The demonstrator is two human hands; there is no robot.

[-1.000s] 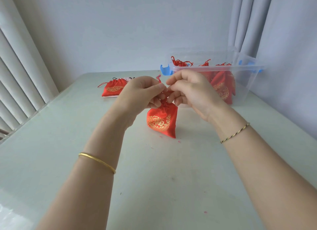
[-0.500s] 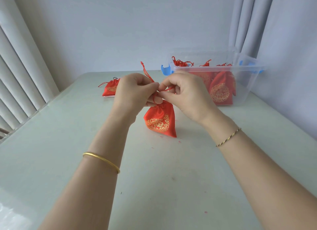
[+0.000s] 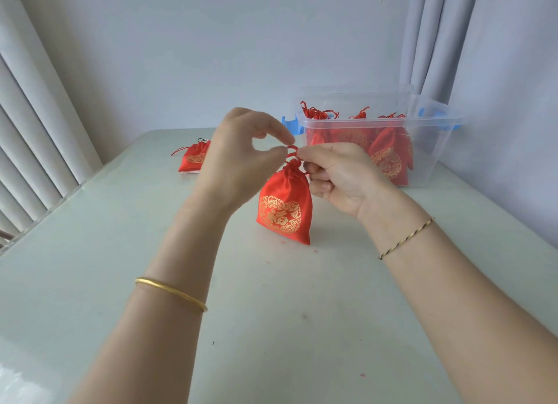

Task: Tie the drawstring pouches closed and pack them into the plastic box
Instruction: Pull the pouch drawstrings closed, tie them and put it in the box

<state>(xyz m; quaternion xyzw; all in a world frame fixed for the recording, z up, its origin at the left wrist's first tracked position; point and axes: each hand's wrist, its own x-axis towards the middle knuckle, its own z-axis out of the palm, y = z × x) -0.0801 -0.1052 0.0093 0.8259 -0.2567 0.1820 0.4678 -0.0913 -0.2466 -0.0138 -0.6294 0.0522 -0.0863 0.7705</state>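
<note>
On the pale table (image 3: 120,252), far right: a clear plastic box (image 3: 434,150) with red pouches (image 3: 389,162) inside. Mid-table: left hand (image 3: 241,162) and right hand (image 3: 341,180) each pinching the red cord (image 3: 291,150) of an upright red pouch (image 3: 283,210), neck gathered. Far left: another pouch (image 3: 193,157), lying flat.

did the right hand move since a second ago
Yes. The right hand has dropped: its knuckles were level with the rim of the plastic box, and now it sits lower, palm turned up, pinching the cord.
</note>
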